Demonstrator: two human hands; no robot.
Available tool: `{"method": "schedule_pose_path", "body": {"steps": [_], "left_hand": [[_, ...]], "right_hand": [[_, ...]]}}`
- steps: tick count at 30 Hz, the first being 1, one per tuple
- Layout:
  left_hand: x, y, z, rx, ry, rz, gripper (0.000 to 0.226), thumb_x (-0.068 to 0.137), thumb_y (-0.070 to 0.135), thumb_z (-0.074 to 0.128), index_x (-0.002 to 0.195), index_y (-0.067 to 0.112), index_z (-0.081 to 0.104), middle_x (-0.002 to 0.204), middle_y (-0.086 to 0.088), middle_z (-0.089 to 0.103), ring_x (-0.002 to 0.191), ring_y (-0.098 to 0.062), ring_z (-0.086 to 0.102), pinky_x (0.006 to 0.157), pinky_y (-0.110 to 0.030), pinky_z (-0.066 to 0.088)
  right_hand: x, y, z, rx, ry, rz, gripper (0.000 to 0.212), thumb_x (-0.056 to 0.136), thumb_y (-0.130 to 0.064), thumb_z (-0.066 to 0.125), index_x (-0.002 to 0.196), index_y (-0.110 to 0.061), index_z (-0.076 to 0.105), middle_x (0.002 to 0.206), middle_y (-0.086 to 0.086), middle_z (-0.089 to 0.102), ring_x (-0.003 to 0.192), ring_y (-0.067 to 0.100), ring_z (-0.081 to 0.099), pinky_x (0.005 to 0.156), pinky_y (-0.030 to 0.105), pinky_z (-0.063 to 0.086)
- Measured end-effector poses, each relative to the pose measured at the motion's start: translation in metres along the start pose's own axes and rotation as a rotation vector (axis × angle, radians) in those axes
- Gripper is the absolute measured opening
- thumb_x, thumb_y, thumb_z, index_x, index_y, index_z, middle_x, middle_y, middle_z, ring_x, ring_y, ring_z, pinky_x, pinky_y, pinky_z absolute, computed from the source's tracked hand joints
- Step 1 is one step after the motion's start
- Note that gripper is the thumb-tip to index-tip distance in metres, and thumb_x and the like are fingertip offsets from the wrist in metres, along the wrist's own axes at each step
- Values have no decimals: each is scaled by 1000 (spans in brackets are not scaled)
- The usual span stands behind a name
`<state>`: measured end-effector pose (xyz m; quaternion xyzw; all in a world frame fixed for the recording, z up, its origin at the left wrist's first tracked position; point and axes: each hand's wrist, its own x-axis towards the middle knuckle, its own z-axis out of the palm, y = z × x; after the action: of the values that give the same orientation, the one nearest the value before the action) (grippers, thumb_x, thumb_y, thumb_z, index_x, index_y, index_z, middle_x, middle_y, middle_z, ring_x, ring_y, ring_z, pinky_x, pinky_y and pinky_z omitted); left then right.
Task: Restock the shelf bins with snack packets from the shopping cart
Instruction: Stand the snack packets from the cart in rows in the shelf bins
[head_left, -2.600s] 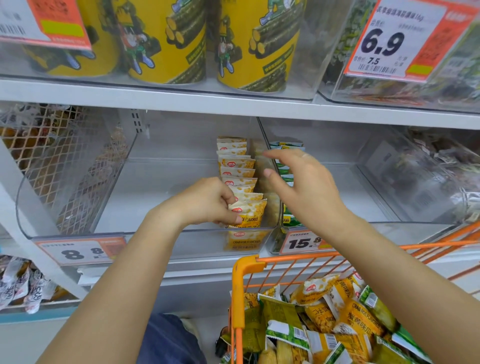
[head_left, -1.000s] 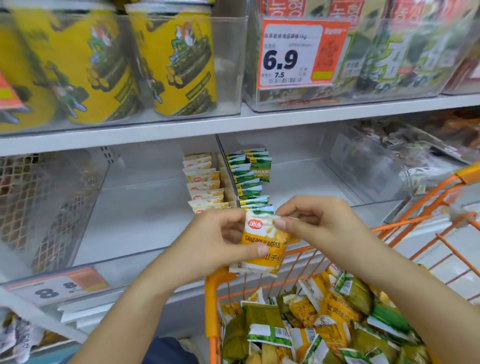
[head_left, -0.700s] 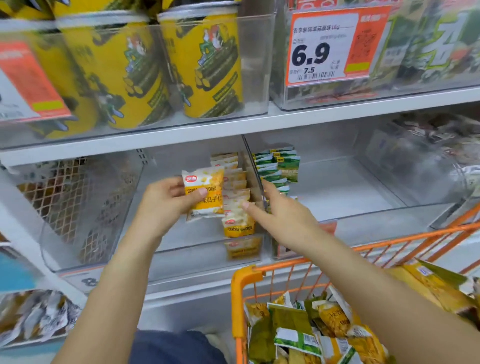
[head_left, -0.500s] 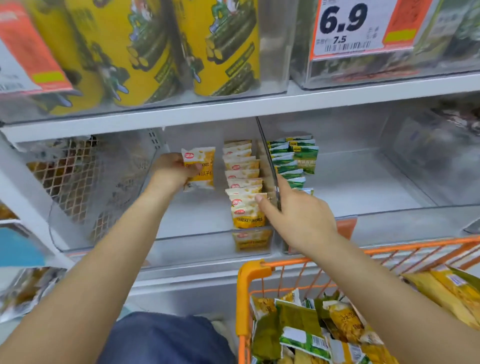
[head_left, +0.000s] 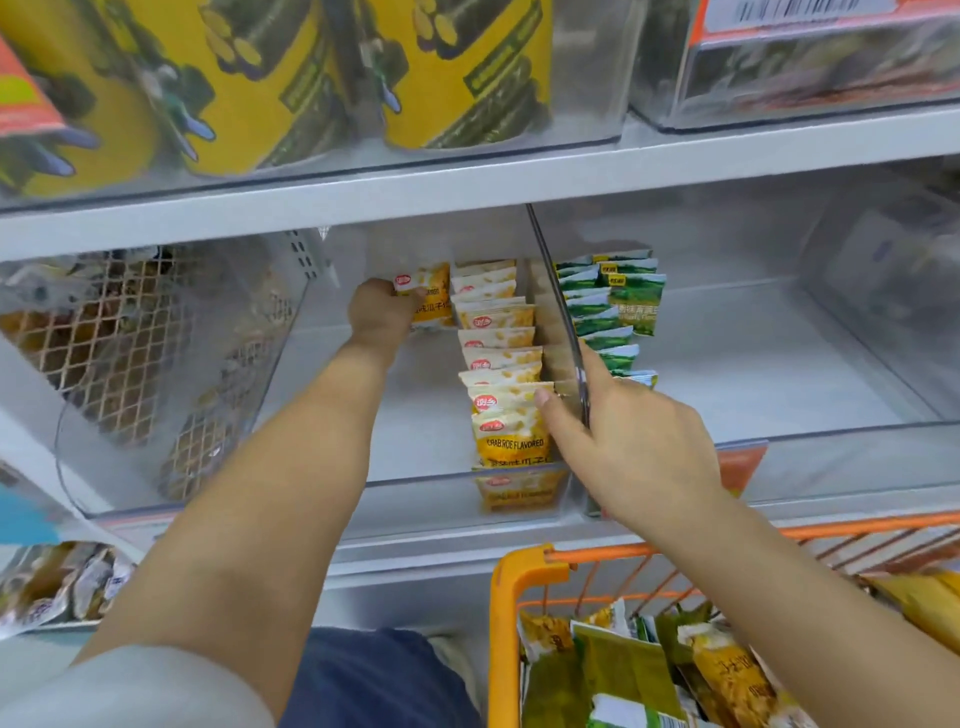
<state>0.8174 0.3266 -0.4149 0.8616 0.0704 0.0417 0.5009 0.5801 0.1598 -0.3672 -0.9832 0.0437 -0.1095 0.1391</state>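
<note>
One yellow crab-roe snack packet sits in our left hand, whose grip pinches it at the back of the clear plastic shelf bin, just left of the standing row of matching yellow packets. Our right hand, fingers relaxed, steadies the clear divider. We should stand it upright, starting a second row.

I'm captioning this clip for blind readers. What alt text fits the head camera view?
A person's left hand holds a yellow snack packet at the back of a clear shelf bin, left of a row of matching packets. The right hand rests on the bin's divider, above an orange shopping cart of snacks.
</note>
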Motion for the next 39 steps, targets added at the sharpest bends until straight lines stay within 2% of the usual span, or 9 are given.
{"method": "schedule_pose_path", "body": {"steps": [5,10,12,18,24,27,30,36,39], "left_hand": [[-5,12,-12,-151,10,-64,24,87,12,64,65,11,55,72,-8,58,81,-28,58,70,-30,48],[-53,57,-47,-2,21,149,16,88,5,53,78,11,64,103,-21,64,97,-31,60,73,-28,47],[-101,73,-56,-28,-124,295,13,89,7,58,89,15,68,97,-7,66,90,-17,60,82,-26,49],[-253,78,-59,-17,-723,670,15,83,37,62,89,26,71,84,5,71,78,-7,66,72,-23,52],[-317,77,0,673,-1202,884,33,95,48,50,101,22,69,89,9,69,74,0,56,67,-22,43],[-329,77,4,836,-1388,730,67,83,73,42,94,11,64,71,3,59,68,-22,56,62,-38,43],[-336,72,-5,831,-1519,627,57,77,68,60,110,22,59,71,13,55,64,-5,53,61,-28,42],[-326,66,-25,382,-1448,454,27,76,36,80,81,24,56,70,6,56,57,-2,47,52,-20,36],[-314,65,-34,82,-1220,307,28,66,37,83,75,31,57,67,12,58,60,-3,53,54,-18,41]], "right_hand": [[0,0,-1,-16,-9,15,52,98,-53,27,141,-24,29,77,-4,48,82,24,58,62,32,39],[-9,4,-20,271,-125,9,56,93,-58,40,140,-29,37,108,-1,66,101,23,61,78,33,48],[-22,14,-40,378,-97,-9,45,94,-48,48,135,-30,48,126,-5,62,115,18,56,89,31,44],[-75,66,-99,271,-87,1,18,92,-34,56,103,-30,69,86,-11,71,83,8,67,81,36,51],[-111,113,-101,304,-111,153,9,89,-32,61,92,-29,70,78,-10,71,79,13,67,79,37,52],[-117,114,-94,207,-135,122,12,90,-33,60,97,-29,69,78,-11,67,80,16,65,76,36,51],[-120,108,-100,145,-102,86,14,92,-34,57,96,-28,69,74,-14,63,82,15,64,73,34,50],[-125,83,-106,503,-178,61,17,90,-43,56,89,-31,68,78,-11,71,77,5,66,81,37,53],[-128,72,-102,648,-252,81,51,80,-69,43,94,-27,69,83,-11,72,79,4,67,83,41,53]]}}
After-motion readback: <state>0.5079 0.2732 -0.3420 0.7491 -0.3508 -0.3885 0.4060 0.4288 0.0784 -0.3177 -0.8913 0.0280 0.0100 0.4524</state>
